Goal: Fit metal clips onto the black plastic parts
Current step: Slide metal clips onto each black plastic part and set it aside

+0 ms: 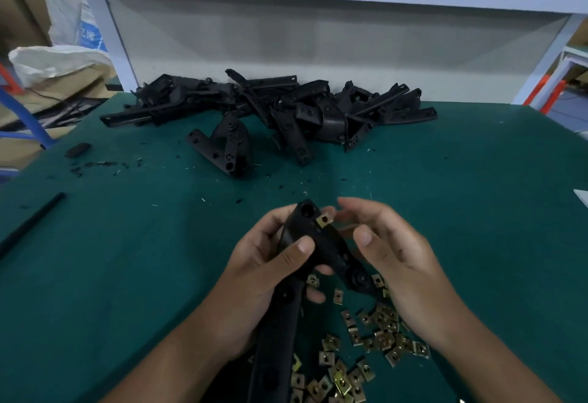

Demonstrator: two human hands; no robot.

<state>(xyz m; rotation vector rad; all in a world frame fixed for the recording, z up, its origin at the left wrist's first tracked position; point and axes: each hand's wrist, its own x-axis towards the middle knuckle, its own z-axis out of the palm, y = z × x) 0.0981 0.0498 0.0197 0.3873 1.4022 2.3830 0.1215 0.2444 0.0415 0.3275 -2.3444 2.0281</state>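
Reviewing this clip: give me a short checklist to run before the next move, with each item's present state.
1. Left hand grips the black part: ok.
2. Clip sits on the part's upper edge: ok.
3. Clip pushed fully home: cannot tell.
4. Right hand free for the next clip, fingers relaxed, holding nothing: ok.
5. Loose clips lie on the mat below the hands: ok.
6. Pile of parts waits at the table's far edge: ok.

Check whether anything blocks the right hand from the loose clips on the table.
Nothing visible does. The right hand hovers open just above the loose clips; the black part, gripped by the left hand, sits to its left.
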